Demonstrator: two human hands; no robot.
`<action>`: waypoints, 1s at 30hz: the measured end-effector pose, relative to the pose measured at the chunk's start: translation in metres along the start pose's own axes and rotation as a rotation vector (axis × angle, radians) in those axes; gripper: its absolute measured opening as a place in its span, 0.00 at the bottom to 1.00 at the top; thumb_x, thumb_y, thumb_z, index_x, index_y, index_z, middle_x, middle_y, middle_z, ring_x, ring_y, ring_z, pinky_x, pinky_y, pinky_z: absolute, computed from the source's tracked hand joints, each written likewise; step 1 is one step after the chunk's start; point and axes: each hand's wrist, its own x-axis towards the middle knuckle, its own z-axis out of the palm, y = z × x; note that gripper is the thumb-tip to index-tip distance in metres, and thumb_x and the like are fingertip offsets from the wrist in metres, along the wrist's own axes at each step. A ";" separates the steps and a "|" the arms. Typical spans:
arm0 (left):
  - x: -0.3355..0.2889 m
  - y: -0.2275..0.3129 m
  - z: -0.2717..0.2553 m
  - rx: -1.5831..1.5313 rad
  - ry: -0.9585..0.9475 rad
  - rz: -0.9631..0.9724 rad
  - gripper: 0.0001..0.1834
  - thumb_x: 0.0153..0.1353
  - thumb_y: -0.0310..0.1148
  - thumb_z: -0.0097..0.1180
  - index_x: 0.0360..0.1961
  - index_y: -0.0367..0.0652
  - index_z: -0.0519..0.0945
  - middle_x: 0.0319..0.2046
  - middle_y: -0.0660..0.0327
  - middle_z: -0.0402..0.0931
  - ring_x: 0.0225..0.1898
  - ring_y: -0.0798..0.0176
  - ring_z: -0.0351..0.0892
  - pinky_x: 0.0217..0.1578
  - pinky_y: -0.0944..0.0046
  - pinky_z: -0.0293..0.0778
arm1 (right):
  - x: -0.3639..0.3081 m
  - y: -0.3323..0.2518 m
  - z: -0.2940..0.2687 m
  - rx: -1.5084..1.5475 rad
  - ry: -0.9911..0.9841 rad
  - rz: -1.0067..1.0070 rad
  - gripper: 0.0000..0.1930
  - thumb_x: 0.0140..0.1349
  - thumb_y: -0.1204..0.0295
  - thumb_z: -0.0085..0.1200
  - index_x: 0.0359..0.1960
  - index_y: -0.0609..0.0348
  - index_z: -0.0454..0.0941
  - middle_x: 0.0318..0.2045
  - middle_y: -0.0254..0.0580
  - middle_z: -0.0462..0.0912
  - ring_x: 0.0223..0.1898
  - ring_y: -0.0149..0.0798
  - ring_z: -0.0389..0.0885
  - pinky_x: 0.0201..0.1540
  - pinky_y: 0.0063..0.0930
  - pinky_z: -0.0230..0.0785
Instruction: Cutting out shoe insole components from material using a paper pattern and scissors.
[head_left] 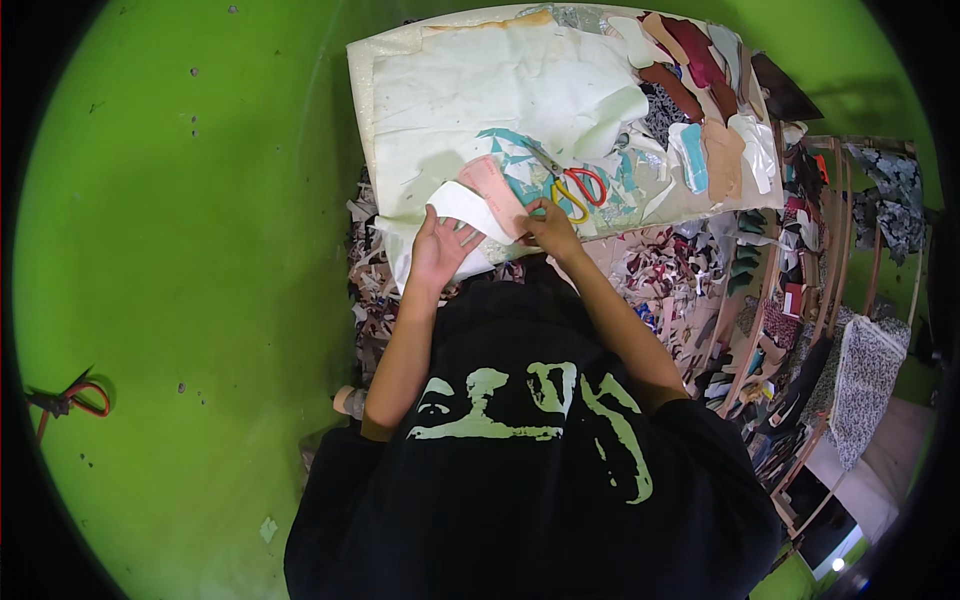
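My left hand (438, 248) lies flat with fingers spread on a white curved cut piece (466, 205) at the near edge of the work board (372, 90). A pink shoe-shaped template (494, 187) rests across the white piece. My right hand (551, 226) presses its fingertips at the near end of the pink template; whether it grips anything small is hidden. Scissors with one red and one yellow handle loop (577, 188) lie just beyond my right hand, among teal offcuts (515, 150).
A large white sheet (490, 90) covers most of the board. Several cut pieces in brown, maroon, tan and blue (700, 110) lie at its right end. Scrap piles (660, 270) fill the floor by my right arm. A wooden rack (830, 300) stands at right. Green floor (180, 250) is at left.
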 end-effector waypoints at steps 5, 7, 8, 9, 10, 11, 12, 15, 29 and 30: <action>-0.015 0.025 -0.008 0.074 -0.028 0.014 0.35 0.72 0.59 0.36 0.70 0.47 0.56 0.68 0.56 0.63 0.69 0.41 0.59 0.67 0.33 0.54 | 0.027 0.030 -0.008 0.165 0.154 0.000 0.18 0.61 0.69 0.61 0.46 0.63 0.67 0.31 0.50 0.83 0.27 0.38 0.84 0.31 0.29 0.79; -0.019 0.030 0.000 0.081 -0.042 -0.022 0.35 0.72 0.59 0.36 0.71 0.47 0.56 0.68 0.55 0.63 0.68 0.40 0.60 0.67 0.32 0.54 | 0.036 0.053 -0.023 -0.608 0.412 -0.138 0.24 0.60 0.66 0.61 0.52 0.65 0.67 0.33 0.50 0.84 0.29 0.39 0.85 0.33 0.35 0.78; -0.026 0.037 -0.005 0.070 -0.026 -0.019 0.35 0.72 0.59 0.36 0.71 0.47 0.56 0.68 0.54 0.63 0.68 0.40 0.61 0.66 0.30 0.55 | 0.012 0.030 -0.006 -0.802 0.323 -0.165 0.25 0.60 0.63 0.62 0.53 0.65 0.69 0.35 0.50 0.84 0.33 0.41 0.85 0.39 0.38 0.77; -0.032 0.045 -0.008 0.070 -0.017 -0.007 0.35 0.72 0.59 0.36 0.71 0.47 0.56 0.68 0.54 0.63 0.68 0.40 0.61 0.66 0.30 0.55 | 0.008 0.028 0.006 -0.802 0.308 -0.170 0.25 0.60 0.63 0.62 0.53 0.65 0.69 0.35 0.50 0.84 0.33 0.41 0.85 0.39 0.38 0.77; -0.034 0.046 -0.004 0.087 -0.056 -0.033 0.35 0.72 0.59 0.36 0.71 0.47 0.56 0.68 0.54 0.63 0.68 0.39 0.61 0.65 0.30 0.56 | -0.002 0.025 0.008 -0.811 0.226 -0.301 0.24 0.60 0.61 0.62 0.52 0.64 0.72 0.37 0.53 0.84 0.38 0.45 0.85 0.42 0.37 0.76; -0.037 0.046 -0.002 0.103 -0.088 -0.058 0.35 0.72 0.59 0.37 0.71 0.47 0.55 0.68 0.54 0.63 0.67 0.39 0.62 0.64 0.29 0.57 | -0.014 0.019 0.013 -0.815 0.137 -0.429 0.23 0.61 0.59 0.62 0.51 0.63 0.74 0.40 0.57 0.84 0.43 0.50 0.84 0.44 0.37 0.75; -0.039 0.045 0.001 0.103 -0.088 -0.067 0.35 0.72 0.59 0.37 0.71 0.47 0.55 0.68 0.54 0.63 0.67 0.39 0.62 0.64 0.29 0.57 | -0.025 0.013 0.019 -0.814 0.142 -0.422 0.23 0.61 0.59 0.62 0.51 0.63 0.74 0.40 0.57 0.84 0.43 0.50 0.84 0.44 0.37 0.75; -0.035 0.038 0.016 0.110 -0.131 -0.125 0.35 0.72 0.59 0.38 0.70 0.48 0.56 0.69 0.51 0.61 0.67 0.38 0.62 0.64 0.30 0.59 | -0.049 -0.014 0.037 -0.148 -0.038 -0.191 0.21 0.61 0.62 0.64 0.51 0.63 0.77 0.37 0.46 0.85 0.37 0.38 0.84 0.41 0.29 0.75; 0.043 -0.033 0.108 0.685 -0.126 -0.169 0.14 0.70 0.37 0.53 0.49 0.37 0.76 0.40 0.57 0.81 0.40 0.63 0.84 0.48 0.57 0.81 | -0.091 0.006 -0.091 0.222 0.106 -0.230 0.12 0.57 0.77 0.65 0.42 0.63 0.79 0.33 0.34 0.84 0.31 0.23 0.79 0.32 0.17 0.69; 0.054 -0.046 0.123 0.693 -0.139 -0.172 0.14 0.70 0.37 0.53 0.49 0.37 0.76 0.40 0.57 0.81 0.40 0.63 0.84 0.48 0.57 0.81 | -0.092 0.009 -0.105 0.309 0.143 -0.203 0.12 0.58 0.77 0.64 0.43 0.64 0.79 0.33 0.34 0.84 0.31 0.24 0.79 0.32 0.18 0.69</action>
